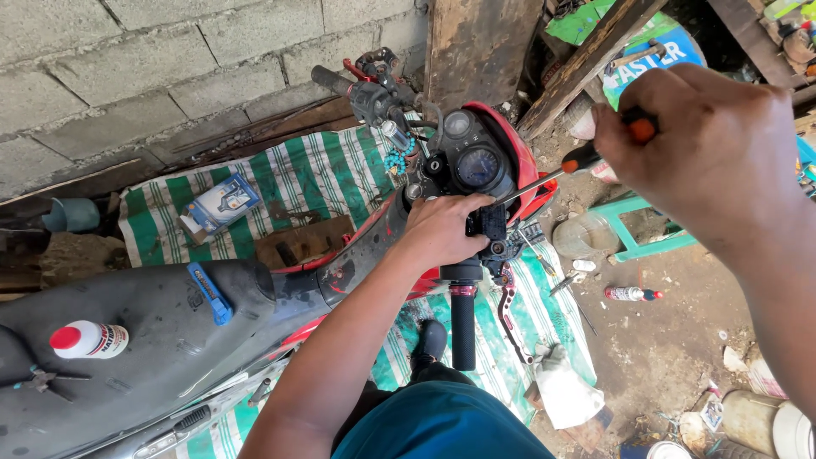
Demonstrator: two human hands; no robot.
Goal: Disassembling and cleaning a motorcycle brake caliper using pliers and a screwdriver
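A red and grey motorcycle (170,323) lies under me, its instrument cluster (476,161) facing up. My left hand (442,229) grips the right handlebar by the black switch housing (489,223), above the black grip (462,327). My right hand (705,144) holds a screwdriver (586,157) with a black and orange handle; its thin shaft slants down-left and its tip meets the switch housing beside my left hand. The left handlebar grip (336,82) points toward the block wall.
A green-striped tarp (297,178) covers the ground with a blue box (219,204) on it. A white bottle with a red cap (87,340) rests on the seat. A small spray can (631,294), a green stool frame (633,229), a red lever (508,310) and tins lie at right.
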